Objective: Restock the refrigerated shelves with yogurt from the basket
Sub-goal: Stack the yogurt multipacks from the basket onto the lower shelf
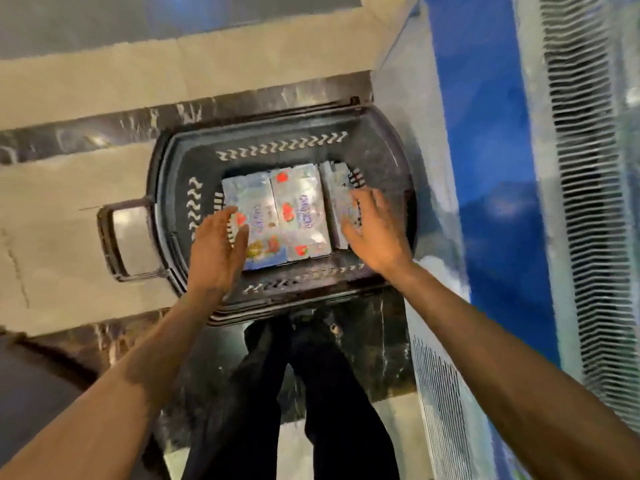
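Black plastic basket [166,188] on tiled floor [69,202], beside blue-fronted chiller [485,168]. Inside: foil-topped yogurt multipacks [298,209], flat, side by side. Left hand [216,251] over leftmost pack, fingers straight, holding nothing. Right hand [374,233] over right-end pack, fingers spread, no grasp visible.

Basket [277,138] on the floor [69,244], cooler [485,133] just beside its right edge. Yogurt packs [298,209] lie inside, side by side; handle [107,244] at left edge.
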